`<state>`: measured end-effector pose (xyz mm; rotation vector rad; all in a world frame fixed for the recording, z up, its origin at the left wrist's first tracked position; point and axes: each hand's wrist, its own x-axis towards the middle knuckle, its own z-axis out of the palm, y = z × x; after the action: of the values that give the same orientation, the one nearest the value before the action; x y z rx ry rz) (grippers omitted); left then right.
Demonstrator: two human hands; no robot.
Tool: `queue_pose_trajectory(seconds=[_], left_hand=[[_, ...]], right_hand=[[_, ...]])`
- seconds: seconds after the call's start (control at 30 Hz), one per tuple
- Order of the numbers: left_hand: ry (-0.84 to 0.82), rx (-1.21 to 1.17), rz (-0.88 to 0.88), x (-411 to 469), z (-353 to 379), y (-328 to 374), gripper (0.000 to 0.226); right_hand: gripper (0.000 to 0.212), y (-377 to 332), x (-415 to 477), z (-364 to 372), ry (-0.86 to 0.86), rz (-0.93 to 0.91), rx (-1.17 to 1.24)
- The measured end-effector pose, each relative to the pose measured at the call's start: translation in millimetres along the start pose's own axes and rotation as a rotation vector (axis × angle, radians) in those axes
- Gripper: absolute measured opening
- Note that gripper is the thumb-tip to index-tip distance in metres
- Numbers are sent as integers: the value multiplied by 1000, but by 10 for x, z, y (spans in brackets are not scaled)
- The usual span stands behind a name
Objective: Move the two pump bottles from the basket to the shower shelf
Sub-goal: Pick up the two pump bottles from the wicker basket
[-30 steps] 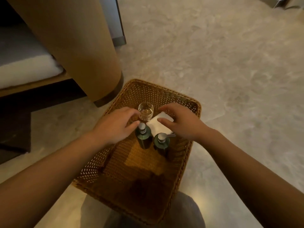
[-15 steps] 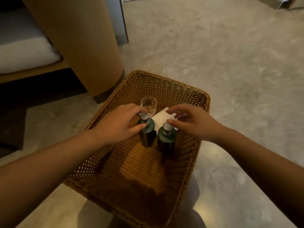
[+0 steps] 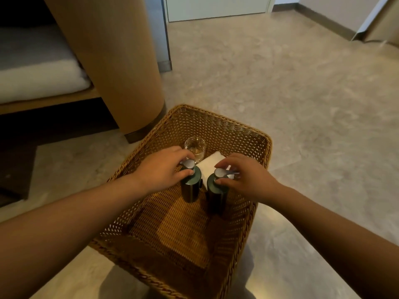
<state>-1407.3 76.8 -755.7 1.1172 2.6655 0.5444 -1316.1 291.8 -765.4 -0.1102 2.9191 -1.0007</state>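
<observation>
Two dark green pump bottles with silver pump heads stand upright side by side inside a woven wicker basket (image 3: pixel 235 128) on the floor. My left hand (image 3: pixel 164 169) wraps its fingers around the neck of the left pump bottle (image 3: pixel 190 188). My right hand (image 3: pixel 244 175) pinches the neck of the right pump bottle (image 3: pixel 216 195) just under its pump head. Both bottles' bases look low in the basket; I cannot tell whether they rest on its bottom. No shower shelf is in view.
A clear drinking glass (image 3: pixel 195 147) and a folded white cloth (image 3: pixel 210 164) sit in the basket behind the bottles. A rounded wooden column (image 3: pixel 121 61) rises close at the left, with a cushioned bench (image 3: pixel 36 80) beyond. Stone floor (image 3: pixel 302 93) spreads to the right.
Both hands have closed in from above the pump heads onto the bottle necks. The view has tilted up, showing more of the far floor and door.
</observation>
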Motion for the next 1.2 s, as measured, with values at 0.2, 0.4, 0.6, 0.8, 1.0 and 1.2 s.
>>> queue_pose_trajectory(seconds=[0.2,0.4,0.6,0.8,1.0,1.2], left_hand=[[19,-154,-93,11,13,-23,35],[35,-334,-190,60,63,-43,34],[23,-430,-195,81,93,-43,24],[-25,-518,-202,81,72,-90,23],[-74,-579,-224,64,51,-105,24],[-115,-625,-237,55,18,-66,23]], right_hand=[[31,-3,16,-25,24,37,17],[31,30,39,-16,59,69,66],[39,30,88,39,53,114,121],[34,-21,133,69,-33,189,204],[28,-13,127,92,-57,234,240],[26,-33,126,34,-62,268,227]])
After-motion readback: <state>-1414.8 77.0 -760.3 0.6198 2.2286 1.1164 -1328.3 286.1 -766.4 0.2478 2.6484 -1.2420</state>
